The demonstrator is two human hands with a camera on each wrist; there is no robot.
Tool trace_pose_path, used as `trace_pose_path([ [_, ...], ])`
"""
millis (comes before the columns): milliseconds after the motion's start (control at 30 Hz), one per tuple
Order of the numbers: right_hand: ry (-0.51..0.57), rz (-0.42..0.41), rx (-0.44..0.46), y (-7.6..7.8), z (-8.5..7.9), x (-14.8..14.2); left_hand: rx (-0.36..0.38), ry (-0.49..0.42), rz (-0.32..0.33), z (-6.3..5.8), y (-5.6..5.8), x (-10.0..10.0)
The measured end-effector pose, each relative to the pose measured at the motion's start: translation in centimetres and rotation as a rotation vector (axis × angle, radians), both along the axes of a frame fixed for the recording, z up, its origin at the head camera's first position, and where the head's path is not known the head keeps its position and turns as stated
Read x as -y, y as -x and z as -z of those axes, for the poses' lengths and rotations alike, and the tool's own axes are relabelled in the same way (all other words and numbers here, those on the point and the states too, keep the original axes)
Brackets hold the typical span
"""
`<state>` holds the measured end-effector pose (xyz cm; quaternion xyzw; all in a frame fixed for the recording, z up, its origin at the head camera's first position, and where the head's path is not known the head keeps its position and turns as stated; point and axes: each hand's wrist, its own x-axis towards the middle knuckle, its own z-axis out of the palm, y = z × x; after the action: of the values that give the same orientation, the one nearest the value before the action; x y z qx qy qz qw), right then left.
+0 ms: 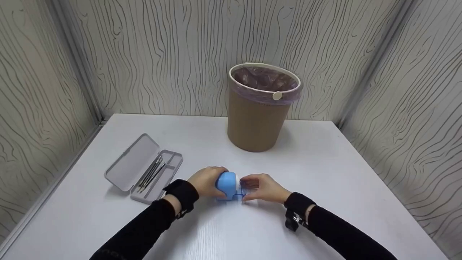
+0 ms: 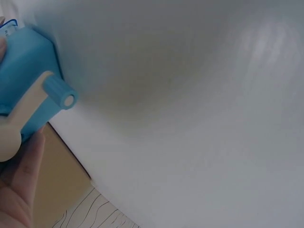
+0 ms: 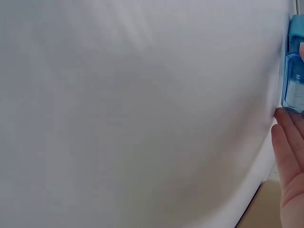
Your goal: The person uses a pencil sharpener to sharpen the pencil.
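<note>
A blue hand-crank pencil sharpener (image 1: 226, 184) rests on the white table in front of me. My left hand (image 1: 207, 181) grips its body from the left, fingers on the far side and thumb on the near side. Its cream crank arm (image 2: 29, 102) with a blue knob faces the left wrist camera. At the sharpener's right end, a clear blue-edged shavings drawer (image 3: 295, 90) sticks out. My right hand (image 1: 266, 188) has it between thumb and fingers. The right wrist view cuts off part of this hand.
An open grey pencil case (image 1: 155, 187) with several pencils (image 1: 151, 175) lies at the left. A brown bin (image 1: 254, 119) with a purple liner stands at the back. Patterned wall panels (image 1: 162, 57) border the table (image 1: 306, 162).
</note>
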<state>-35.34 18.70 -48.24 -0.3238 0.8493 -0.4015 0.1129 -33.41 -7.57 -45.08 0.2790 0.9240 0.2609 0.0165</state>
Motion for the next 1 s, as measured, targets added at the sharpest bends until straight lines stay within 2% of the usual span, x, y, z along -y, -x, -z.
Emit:
trace_pose_path([
  [333, 0.006, -0.017, -0.019, -0.2, 0.2, 1.7, -0.012, -0.011, 0.003, 0.1, -0.2, -0.1],
  [600, 0.028, 0.006, 0.015, 0.0, 0.5, 2.3, -0.019, -0.022, 0.021, 0.0, -0.2, -0.1],
  [1000, 0.068, 0.033, 0.073, 0.4, 0.9, 2.8, 0.000, -0.018, 0.002, -0.1, -0.3, -0.1],
])
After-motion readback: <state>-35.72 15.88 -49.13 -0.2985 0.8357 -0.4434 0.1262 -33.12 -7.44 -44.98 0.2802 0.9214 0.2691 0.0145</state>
